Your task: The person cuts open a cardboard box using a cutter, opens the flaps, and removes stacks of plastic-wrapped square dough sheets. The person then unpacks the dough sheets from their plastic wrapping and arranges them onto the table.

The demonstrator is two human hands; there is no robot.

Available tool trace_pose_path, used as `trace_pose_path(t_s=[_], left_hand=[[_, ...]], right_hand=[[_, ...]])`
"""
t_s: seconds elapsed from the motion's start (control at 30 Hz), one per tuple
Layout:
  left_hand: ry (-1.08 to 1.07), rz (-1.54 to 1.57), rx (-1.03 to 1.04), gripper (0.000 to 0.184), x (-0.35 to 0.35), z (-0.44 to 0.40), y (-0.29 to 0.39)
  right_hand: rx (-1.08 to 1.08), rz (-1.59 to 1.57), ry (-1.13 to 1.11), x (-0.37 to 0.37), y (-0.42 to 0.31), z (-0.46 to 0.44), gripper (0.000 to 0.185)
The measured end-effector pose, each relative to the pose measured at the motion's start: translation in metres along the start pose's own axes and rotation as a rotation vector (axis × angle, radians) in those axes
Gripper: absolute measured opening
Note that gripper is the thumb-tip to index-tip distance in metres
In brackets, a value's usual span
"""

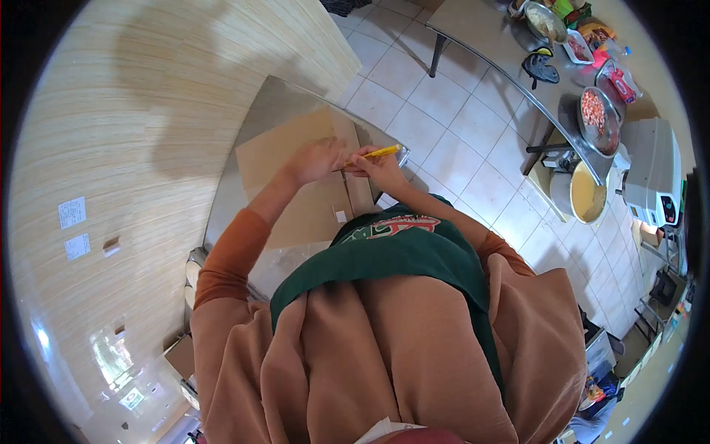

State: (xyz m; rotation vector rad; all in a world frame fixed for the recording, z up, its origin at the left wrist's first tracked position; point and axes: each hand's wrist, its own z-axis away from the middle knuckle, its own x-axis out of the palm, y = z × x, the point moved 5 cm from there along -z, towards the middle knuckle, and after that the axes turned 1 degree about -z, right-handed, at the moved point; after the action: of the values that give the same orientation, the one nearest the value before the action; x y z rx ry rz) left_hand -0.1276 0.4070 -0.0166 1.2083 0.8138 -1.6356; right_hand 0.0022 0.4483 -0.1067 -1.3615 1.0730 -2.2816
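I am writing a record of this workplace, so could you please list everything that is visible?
Cardboard: 1, brown, on the work table
Yellow pen-like tool: 1, yellow, in the right hand
Work table: 1, grey, before the person
Papers: 2, white, on the wall, left
Wall: 1, pale wood-grain, left
Tiled floor: 1, whitish, centre to right
Second table: 1, beige, upper right
Metal bowls: several, silver, on the second table
Pot: 1, whitish, yellowish contents, right
Appliance: 1, white, right
Far-right clutter: too small to name
Apron: 1, green, on the person
Left hand: 1, bare, above the cardboard
Right hand: 1, bare, beside it
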Motion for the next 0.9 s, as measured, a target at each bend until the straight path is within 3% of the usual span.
trace_pose_path(t_s=[0.07,0.17,0.27,0.3,0.37,0.47,0.5,0.53,0.6,0.63,0.7,0.8,0.87,0.9], left_hand=[[0.063,0.407,-0.321,0.035,-0.025,0.0,-0.006],[0.634,0.083,-0.311,0.036,-0.076,0.015,-0.013],[0.384,0.257,-0.575,0.038,-0.039,0.071,-0.057],[0.371,0.28,-0.751,0.039,-0.028,0.097,-0.066],[0.35,0.327,-1.108,0.044,0.001,0.155,-0.078],[0.393,0.603,-1.602,0.063,0.124,0.249,-0.096],[0.429,0.839,-1.594,0.074,0.183,0.273,-0.098],[0.476,1.071,-1.562,0.086,0.221,0.287,-0.098],[0.26,0.968,-1.712,0.105,0.203,0.274,-0.069],[0.275,0.996,-1.732,0.108,0.18,0.271,-0.052],[0.284,1.072,-1.766,0.113,0.137,0.265,-0.008],[0.487,1.512,-1.715,0.122,0.146,0.256,0.067],[0.556,2.01,-1.644,0.124,0.073,0.206,0.126],[0.555,2.253,-1.45,0.121,0.082,0.183,0.152]], right_hand=[[-0.027,-0.093,0.096,-0.006,-0.011,-0.003,0.017],[-0.073,-0.119,0.181,-0.018,-0.04,-0.003,0.02],[-0.126,-0.009,0.297,-0.039,-0.047,-0.006,0.025],[-0.146,0.042,0.341,-0.046,-0.042,-0.007,0.027],[0.097,0.338,0.257,-0.051,-0.018,-0.003,0.032],[0.362,0.616,0.085,-0.02,0.01,0.009,0.033],[0.431,0.68,0.026,-0.009,0.016,0.012,0.033],[0.314,0.767,0.041,-0.004,0.017,0.006,0.034],[0.068,0.925,0.071,-0.001,0.025,-0.016,0.035],[-0.054,1.081,0.113,0.008,0.013,-0.021,0.044],[0.024,1.196,0.024,0.036,-0.025,-0.042,0.045],[-0.032,1.439,-0.167,0.069,-0.04,-0.131,0.05],[-0.048,1.666,-0.405,0.133,-0.053,-0.173,0.05],[-0.131,1.732,-0.553,0.156,-0.036,-0.204,0.051]])
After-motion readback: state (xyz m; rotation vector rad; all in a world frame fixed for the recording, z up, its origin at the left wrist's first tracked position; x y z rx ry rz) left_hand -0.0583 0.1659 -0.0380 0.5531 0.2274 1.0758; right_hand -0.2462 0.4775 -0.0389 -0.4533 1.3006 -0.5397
